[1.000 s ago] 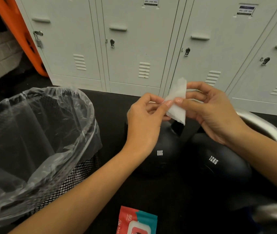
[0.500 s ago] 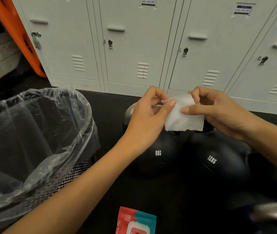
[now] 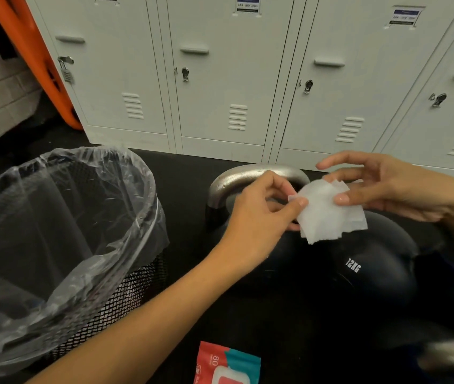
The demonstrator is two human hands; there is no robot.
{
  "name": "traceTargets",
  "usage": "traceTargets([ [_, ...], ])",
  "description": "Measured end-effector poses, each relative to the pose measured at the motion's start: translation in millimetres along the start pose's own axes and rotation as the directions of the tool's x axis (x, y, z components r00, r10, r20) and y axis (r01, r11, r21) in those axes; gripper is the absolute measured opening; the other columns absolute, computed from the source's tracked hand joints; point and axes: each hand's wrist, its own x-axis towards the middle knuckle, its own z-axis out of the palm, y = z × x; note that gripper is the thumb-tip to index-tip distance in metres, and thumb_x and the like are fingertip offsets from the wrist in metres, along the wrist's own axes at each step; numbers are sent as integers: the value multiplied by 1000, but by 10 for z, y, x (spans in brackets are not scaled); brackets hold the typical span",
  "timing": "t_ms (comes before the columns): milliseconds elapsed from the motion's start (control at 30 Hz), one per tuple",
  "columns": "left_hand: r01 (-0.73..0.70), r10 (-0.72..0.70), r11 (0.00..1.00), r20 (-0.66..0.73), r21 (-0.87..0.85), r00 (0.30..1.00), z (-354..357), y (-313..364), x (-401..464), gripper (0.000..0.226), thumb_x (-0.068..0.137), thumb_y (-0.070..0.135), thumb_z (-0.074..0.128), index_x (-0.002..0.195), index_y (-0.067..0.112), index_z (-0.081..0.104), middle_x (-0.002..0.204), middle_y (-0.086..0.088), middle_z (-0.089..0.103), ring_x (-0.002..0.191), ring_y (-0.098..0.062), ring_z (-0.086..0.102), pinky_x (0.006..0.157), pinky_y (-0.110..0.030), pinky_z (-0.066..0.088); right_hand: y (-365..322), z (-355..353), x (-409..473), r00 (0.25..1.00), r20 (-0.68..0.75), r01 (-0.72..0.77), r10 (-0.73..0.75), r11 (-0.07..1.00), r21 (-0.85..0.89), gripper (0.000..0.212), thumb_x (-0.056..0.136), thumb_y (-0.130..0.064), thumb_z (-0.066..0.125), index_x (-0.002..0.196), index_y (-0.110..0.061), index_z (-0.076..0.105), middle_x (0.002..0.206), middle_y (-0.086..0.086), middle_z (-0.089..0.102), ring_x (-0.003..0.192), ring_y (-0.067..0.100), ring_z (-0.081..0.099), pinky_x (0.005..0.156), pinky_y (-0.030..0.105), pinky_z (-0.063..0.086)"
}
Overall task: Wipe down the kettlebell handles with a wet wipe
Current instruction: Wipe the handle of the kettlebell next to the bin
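Nearest me a red-and-teal wet wipe pack (image 3: 227,364) lies on the black floor (image 3: 289,322). Left stands a mesh bin (image 3: 126,295) with a clear liner. Above the 12KG kettlebell (image 3: 369,261), the left hand (image 3: 261,214) and right hand (image 3: 386,187) each pinch the white wet wipe (image 3: 328,214) by thumb and fingers, just before the steel kettlebell handle (image 3: 236,178). Grey lockers (image 3: 220,79) stand behind.

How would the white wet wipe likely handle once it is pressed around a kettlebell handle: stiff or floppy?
Probably floppy: the wet wipe sags in loose layers between the left hand and right hand. Likely very light, since fingertip pinches carry it. It should drape round the curved metal handle easily.
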Motion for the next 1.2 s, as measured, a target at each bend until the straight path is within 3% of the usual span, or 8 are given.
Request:
traceTargets([
  [100, 74, -74, 997, -49, -2, 996, 68, -93, -11, 19, 87, 6, 68, 81, 13, 51, 91, -11, 67, 78, -24, 72, 69, -33, 60, 40, -101, 49, 996, -91, -17, 3, 989, -144, 71, 36, -25, 99, 102, -19, 74, 108, 10, 73, 93, 23, 72, 71, 26, 59],
  [367, 329, -472, 813, -214, -480, 855, 363, -154, 142, 17, 88, 2, 66, 87, 8, 51, 102, -20, 68, 87, -21, 73, 78, -29, 60, -48, 16, 424, 907, -236, 89, -349, 707, -702, 17, 83, -16, 76, 95, -28, 72, 103, -6, 70, 98, 10, 64, 89, 20, 47],
  [533, 342, -527, 757, -210, -557, 824, 420, -148, 149, 16, 85, 0, 68, 91, 6, 54, 106, -18, 66, 93, -21, 70, 74, -28, 60, 102, 217, 597, 822, -281, 70, -495, 578, -813, 34, 90, -19, 70, 121, -28, 62, 121, -3, 48, 107, 14, 51, 88, 21, 44],
  [667, 397, -552, 759, -186, -517, 813, 324, -249, 46, 17, 83, 3, 71, 96, 4, 59, 107, -15, 65, 93, -18, 67, 72, -27, 60, 112, 346, 599, 841, -303, 102, -447, 682, -724, 11, 95, -24, 62, 106, -26, 62, 107, -5, 65, 94, 8, 63, 77, 8, 44],
  [867, 309, -313, 949, -348, -69, 884, 110, -492, -98, 16, 80, 19, 77, 83, 16, 61, 83, 1, 63, 80, -9, 63, 76, -26, 56, 204, 354, 850, 946, -252, -1, -204, 776, -631, 28, 103, -35, 40, 94, -20, 62, 93, 7, 64, 87, 18, 55, 82, 33, 40],
  [1000, 79, 31, 919, -272, 386, 962, -100, -593, -237, 19, 81, 29, 75, 83, 31, 57, 94, 15, 55, 95, -2, 50, 78, -12, 40, 424, 155, 929, 971, -225, -115, 81, 983, -140, 41, 102, -32, 33, 89, -12, 66, 87, 14, 66, 81, 25, 58, 77, 33, 45],
  [1100, 73, 143, 865, -384, 496, 912, -250, -673, -314, 34, 79, 27, 76, 99, 34, 49, 104, 18, 43, 97, 2, 39, 81, -4, 31, 466, 94, 875, 978, -90, -180, 190, 977, 116, 46, 103, -23, 26, 90, 0, 63, 82, 14, 68, 75, 22, 65, 71, 29, 55],
  [1200, 194, 131, 837, -533, 511, 836, -351, -779, -345, 53, 76, 27, 78, 113, 29, 42, 114, 10, 34, 108, -8, 35, 94, -15, 31, 302, 160, 995, 963, -165, -220, 214, 975, -22, 50, 104, -36, 26, 87, -3, 60, 79, 17, 63, 76, 29, 58, 79, 34, 48],
])
